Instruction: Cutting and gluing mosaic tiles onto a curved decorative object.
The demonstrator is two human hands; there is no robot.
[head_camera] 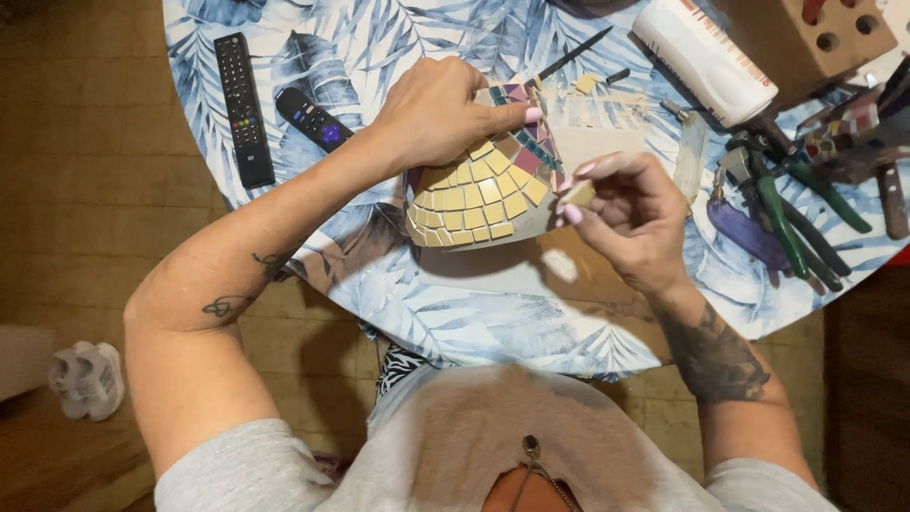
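- Head view: my left hand [436, 109] grips the mosaic pot [483, 194] steady
- My right hand [630, 213] pinches a yellow tile [579, 193]; I'd press it flush beside its neighbours

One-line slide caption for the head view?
Left hand steadies a mosaic-tiled piece while right hand pinches a small tile.

Pale yellow square tiles fan across the curved mosaic piece [483, 204], giving way to purple, pink and teal tiles near its top. Underneath, the round tablecloth [493, 322] shows blue-grey palm leaves on white. Two black remote controls [243, 109] lie there, one with a purple button, beside green-handled pliers [782, 223] and a white tube [703, 59].
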